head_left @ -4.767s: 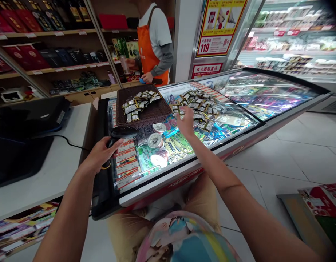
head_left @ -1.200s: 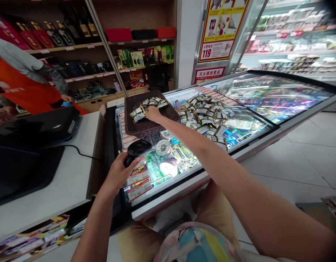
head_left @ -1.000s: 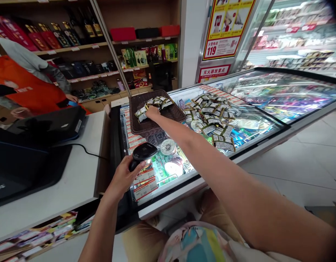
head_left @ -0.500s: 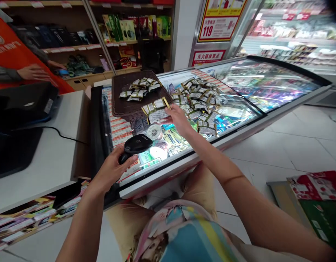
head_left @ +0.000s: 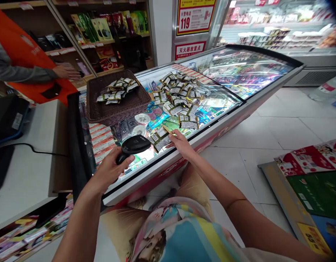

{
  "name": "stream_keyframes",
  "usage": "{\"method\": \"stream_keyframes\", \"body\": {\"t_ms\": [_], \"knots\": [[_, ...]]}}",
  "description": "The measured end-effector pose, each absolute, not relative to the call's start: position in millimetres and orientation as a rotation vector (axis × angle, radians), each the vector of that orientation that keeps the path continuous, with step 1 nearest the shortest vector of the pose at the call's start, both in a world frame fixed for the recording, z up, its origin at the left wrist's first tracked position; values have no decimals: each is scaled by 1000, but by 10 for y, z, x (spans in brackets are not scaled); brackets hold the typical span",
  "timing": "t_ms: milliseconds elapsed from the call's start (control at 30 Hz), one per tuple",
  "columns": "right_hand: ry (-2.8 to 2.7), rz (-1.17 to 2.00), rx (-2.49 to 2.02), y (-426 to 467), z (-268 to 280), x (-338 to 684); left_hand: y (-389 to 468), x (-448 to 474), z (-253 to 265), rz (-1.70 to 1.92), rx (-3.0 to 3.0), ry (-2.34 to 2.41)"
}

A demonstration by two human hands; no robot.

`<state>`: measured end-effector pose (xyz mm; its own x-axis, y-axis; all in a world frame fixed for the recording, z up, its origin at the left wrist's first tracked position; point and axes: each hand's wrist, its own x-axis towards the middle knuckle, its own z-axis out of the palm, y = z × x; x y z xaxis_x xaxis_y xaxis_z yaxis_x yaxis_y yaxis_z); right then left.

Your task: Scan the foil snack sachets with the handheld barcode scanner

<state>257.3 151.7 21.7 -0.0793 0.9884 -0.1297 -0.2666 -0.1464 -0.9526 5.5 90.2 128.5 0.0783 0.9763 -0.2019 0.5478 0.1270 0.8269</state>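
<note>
My left hand (head_left: 113,165) is closed round the handle of a black barcode scanner (head_left: 136,143), its head pointing right. In my right hand (head_left: 181,143) a snack packet (head_left: 160,138) with gold edges is pinched by one end, just off the scanner's front. Its printed back faces up. Similar packets (head_left: 180,89) lie in a loose pile on the glass lid of a chest freezer (head_left: 211,103). Several more packets (head_left: 118,91) rest inside a brown woven basket (head_left: 91,109) on the lid's left part. One single packet (head_left: 188,122) lies at the pile's near edge.
At left stands a counter (head_left: 42,160) with a black device (head_left: 9,111) and a cable. Behind it is a person in an orange apron (head_left: 44,76). Shelves of goods (head_left: 102,29) line the back. On the tiled floor at right is a box stack (head_left: 307,189).
My right hand has brought its packet down and towards me, from near the basket to the scanner's front. The view has shifted right. The scanner stays in my left hand.
</note>
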Motion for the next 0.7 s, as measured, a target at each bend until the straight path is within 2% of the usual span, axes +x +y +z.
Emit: {"method": "stream_keyframes", "body": {"t_ms": [700], "knots": [[-1061, 1461, -1174, 1500, 236, 2500, 892, 116, 1332, 607, 1576, 1566]]}}
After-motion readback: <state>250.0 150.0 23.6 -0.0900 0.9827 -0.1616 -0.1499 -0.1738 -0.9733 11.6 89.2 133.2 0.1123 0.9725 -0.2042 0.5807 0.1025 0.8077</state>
